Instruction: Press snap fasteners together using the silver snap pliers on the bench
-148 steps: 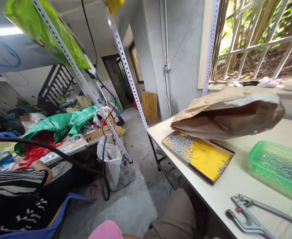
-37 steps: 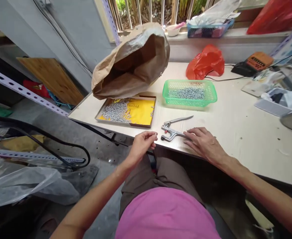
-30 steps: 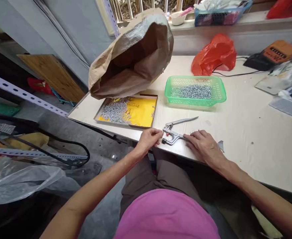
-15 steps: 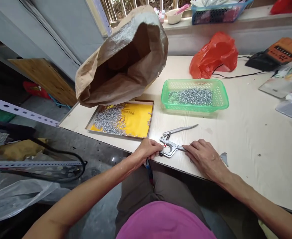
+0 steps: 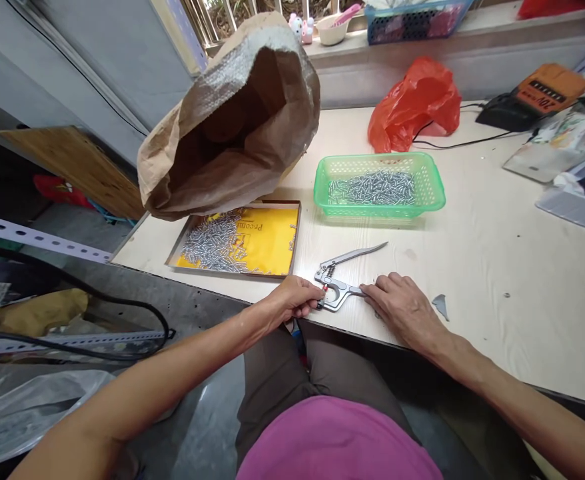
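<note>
A pair of silver snap-fastener pliers [image 5: 340,295] lies near the table's front edge, its handles spread apart. My right hand [image 5: 403,305] rests on the table with its fingers closed on the end of the lower handle. At the jaws, my left hand [image 5: 300,297] is pinched shut beside a small red piece [image 5: 325,289]; what lies between its fingertips is too small to make out. Behind my left hand is a shallow tray [image 5: 296,243] with a yellow lining and many small silver pins [image 5: 212,243]. A green basket [image 5: 380,212] holds similar silver pins.
A large open brown paper bag [image 5: 232,127] stands at the tray's far side. A red plastic bag [image 5: 415,107] and an orange-black charger [image 5: 535,97] with cables lie at the back. A grey scrap [image 5: 441,307] sits right of my right hand. A plastic bin [image 5: 580,200] is far right.
The camera view has shifted slightly, so things appear a little further left. More of the grey scrap shows beside my right hand. Both hands keep nearly the same place at the pliers.
</note>
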Tool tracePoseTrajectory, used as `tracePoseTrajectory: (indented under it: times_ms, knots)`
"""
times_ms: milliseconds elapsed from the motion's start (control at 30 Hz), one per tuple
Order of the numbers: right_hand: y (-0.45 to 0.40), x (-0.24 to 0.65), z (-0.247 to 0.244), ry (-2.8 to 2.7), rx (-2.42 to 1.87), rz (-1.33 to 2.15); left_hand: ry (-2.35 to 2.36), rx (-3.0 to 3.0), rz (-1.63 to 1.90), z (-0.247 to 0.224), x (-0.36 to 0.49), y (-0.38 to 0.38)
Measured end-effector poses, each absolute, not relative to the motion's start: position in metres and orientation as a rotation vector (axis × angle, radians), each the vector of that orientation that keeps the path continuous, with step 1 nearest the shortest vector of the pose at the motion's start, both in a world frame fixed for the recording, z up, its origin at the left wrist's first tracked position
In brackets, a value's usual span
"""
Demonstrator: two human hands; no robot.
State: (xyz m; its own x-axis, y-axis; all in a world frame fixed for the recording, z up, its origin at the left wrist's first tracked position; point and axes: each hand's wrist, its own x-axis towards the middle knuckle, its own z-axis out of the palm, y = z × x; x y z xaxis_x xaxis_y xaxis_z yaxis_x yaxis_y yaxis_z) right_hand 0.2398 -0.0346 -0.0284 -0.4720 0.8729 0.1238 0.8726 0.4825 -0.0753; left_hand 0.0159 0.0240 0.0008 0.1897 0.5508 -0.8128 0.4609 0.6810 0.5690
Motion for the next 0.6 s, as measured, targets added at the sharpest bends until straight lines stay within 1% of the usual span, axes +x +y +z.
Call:
tracePoseTrajectory:
  times_ms: [367,600]
  knots:
    - [-0.036,0.238,-0.025,-2.606,-1.59,0.017,1.476,1.034,-0.055,0.007,0.018,0.03]
    - [-0.03,0.231,-0.017,-2.499,-1.485,0.196,1.463,1.061,-0.072,0.01,0.02,0.029]
